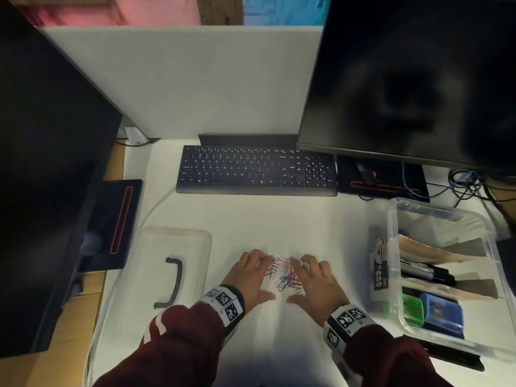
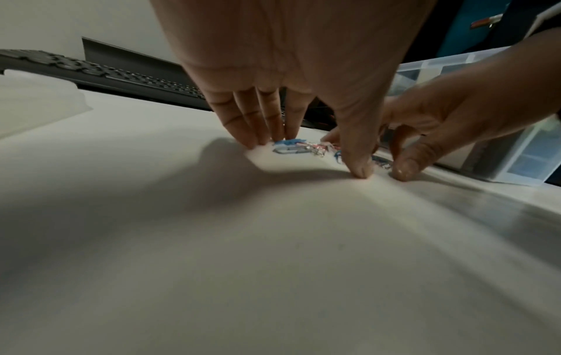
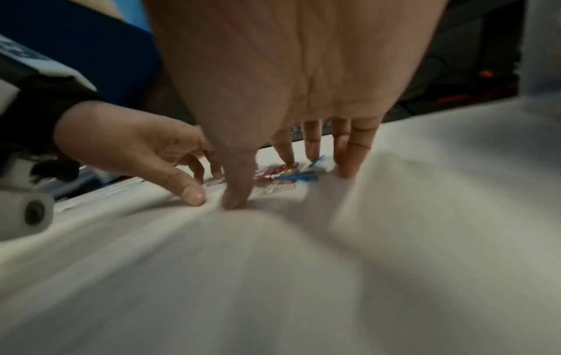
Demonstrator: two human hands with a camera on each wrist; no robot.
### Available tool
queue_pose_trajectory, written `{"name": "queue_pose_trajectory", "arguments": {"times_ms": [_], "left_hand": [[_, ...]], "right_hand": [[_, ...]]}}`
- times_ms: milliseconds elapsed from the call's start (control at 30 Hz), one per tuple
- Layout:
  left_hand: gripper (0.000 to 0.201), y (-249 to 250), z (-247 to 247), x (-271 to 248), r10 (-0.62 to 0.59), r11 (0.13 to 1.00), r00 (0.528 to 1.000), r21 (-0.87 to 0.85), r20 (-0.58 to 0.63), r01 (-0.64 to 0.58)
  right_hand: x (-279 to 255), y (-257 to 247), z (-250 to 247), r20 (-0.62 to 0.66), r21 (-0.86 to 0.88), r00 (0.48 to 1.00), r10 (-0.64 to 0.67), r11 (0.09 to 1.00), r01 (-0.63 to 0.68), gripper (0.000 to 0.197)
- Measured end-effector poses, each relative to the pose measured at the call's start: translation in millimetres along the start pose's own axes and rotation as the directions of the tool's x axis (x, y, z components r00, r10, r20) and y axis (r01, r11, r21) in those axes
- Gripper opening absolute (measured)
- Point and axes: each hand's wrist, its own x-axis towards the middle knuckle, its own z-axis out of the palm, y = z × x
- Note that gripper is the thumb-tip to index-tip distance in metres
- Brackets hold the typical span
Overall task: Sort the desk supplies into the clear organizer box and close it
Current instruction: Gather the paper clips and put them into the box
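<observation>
A pile of coloured paper clips [image 1: 282, 272] lies on the white desk cover near the front middle. My left hand [image 1: 265, 277] and right hand [image 1: 296, 280] flank it, fingers straight and tips pressed to the cover, thumbs nearly meeting in front of the pile. The left wrist view has my left hand [image 2: 312, 158] cupped around the clips [image 2: 291, 149]. The right wrist view shows my right hand [image 3: 288, 187] likewise fencing in the clips [image 3: 282, 175]. The clear organizer box [image 1: 393, 247] stands open at the right and holds black markers [image 1: 427, 272] and green and blue packs [image 1: 441, 311]. Its lid [image 1: 170, 247] lies at the left.
A black keyboard [image 1: 257, 171] lies behind the hands. Dark monitors stand at the left [image 1: 50, 163] and right [image 1: 405, 79]. A labelled packet [image 1: 379, 263] sits against the box's outer left wall. Cables [image 1: 469, 185] trail behind the box.
</observation>
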Motion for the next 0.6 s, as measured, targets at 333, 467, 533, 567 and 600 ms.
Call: {"name": "queue_pose_trajectory", "arguments": {"times_ms": [333, 467, 533, 567, 600], "left_hand": [[0.026, 18.3, -5.0, 15.6, -0.070, 0.988, 0.995, -0.141, -0.077, 0.059], [0.027, 27.6, -10.6, 16.8, -0.091, 0.994, 0.994, -0.071, -0.061, 0.086], [0.027, 32.4, -13.1, 17.2, -0.105, 0.994, 0.993, -0.026, -0.054, 0.103], [0.027, 33.9, -13.9, 17.0, -0.111, 0.994, 0.993, -0.006, -0.048, 0.111], [0.027, 34.6, -13.8, 16.8, -0.117, 0.993, 0.992, 0.009, -0.040, 0.117]], "right_hand": [[21.7, -22.4, 18.9, -0.196, 0.062, 0.980, -0.039, 0.997, 0.052, 0.038], [27.4, -23.8, 11.6, -0.134, 0.081, 0.991, 0.027, 0.997, -0.016, 0.037], [29.8, -24.6, 6.8, -0.125, 0.099, 0.990, 0.072, 0.993, -0.059, 0.033], [30.3, -24.1, 4.4, -0.119, 0.107, 0.989, 0.084, 0.992, -0.071, 0.031], [29.7, -23.1, 1.2, -0.110, 0.124, 0.989, 0.094, 0.989, -0.080, 0.029]]}}
